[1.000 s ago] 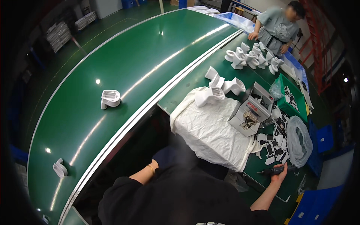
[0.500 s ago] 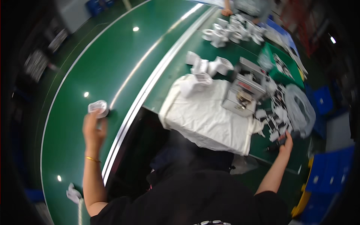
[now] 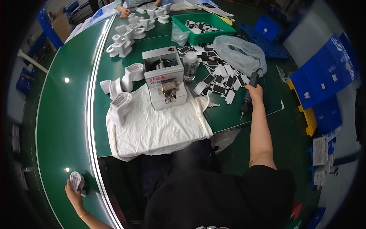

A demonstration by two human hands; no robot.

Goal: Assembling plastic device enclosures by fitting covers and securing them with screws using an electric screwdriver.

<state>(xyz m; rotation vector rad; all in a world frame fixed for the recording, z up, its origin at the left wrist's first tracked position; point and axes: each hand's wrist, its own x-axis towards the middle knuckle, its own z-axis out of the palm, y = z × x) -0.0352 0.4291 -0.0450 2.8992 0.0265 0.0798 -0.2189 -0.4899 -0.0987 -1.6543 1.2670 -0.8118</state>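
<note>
At the lower left, my left hand (image 3: 74,195) has its fingers around the side of a white moulded plastic part (image 3: 77,180) with a ribbed, hollow top. The part is over the green belt-like surface (image 3: 61,114); whether it rests there I cannot tell. My right hand (image 3: 254,93) grips a dark electric screwdriver (image 3: 248,100) at the right side of the table, its bit pointing down toward the near edge. Close to it lie several small white and black flat pieces (image 3: 219,89). Similar white parts (image 3: 121,108) stand on and beside a white cloth (image 3: 160,131) in front of me.
A grey metal machine (image 3: 164,76) stands at the cloth's far edge, with a clear bottle (image 3: 190,66) beside it. Behind are a green bin (image 3: 204,37) of flat pieces and a clear plastic bag (image 3: 242,55). Another person's hand (image 3: 124,12) is at the far end. Blue bins (image 3: 320,80) stand at right.
My view has turned to the right. My left hand, with the white part, now appears lower and further left. My right hand still holds the screwdriver, now seen more clearly.
</note>
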